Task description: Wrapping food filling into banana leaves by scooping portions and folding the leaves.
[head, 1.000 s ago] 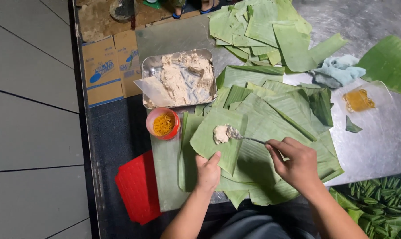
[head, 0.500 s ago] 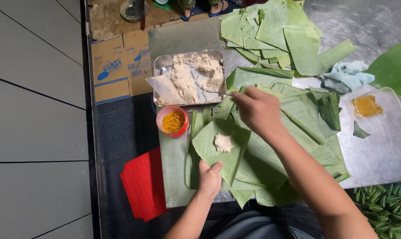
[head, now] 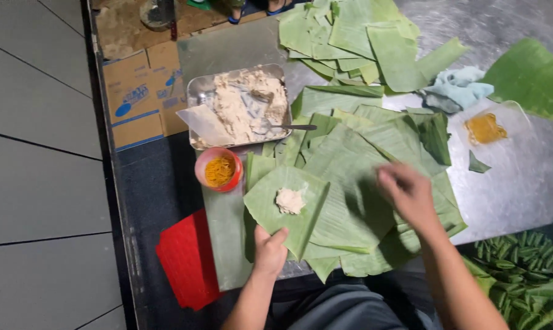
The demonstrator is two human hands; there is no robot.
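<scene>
My left hand (head: 269, 249) pinches the near edge of a banana leaf piece (head: 301, 214) that carries a small lump of pale paste (head: 289, 200). My right hand (head: 406, 192), blurred, hovers empty with fingers apart over the spread banana leaves (head: 374, 159) to the right of that piece. A metal tray (head: 197, 91) of pale paste sits behind, with a spoon (head: 287, 127) resting at its right edge. A small red cup of yellow shreds (head: 218, 170) stands just left of the leaf piece.
A stack of cut leaves (head: 350, 36) lies at the back. A bluish cloth (head: 457, 91), a plastic bag with orange paste (head: 487, 127) and a large leaf (head: 530, 79) are to the right. A red sheet (head: 182, 260) lies at lower left, cardboard (head: 136, 98) at upper left.
My right hand put the spoon down on the tray and came back toward me over the leaves. The left hand stayed on the leaf piece.
</scene>
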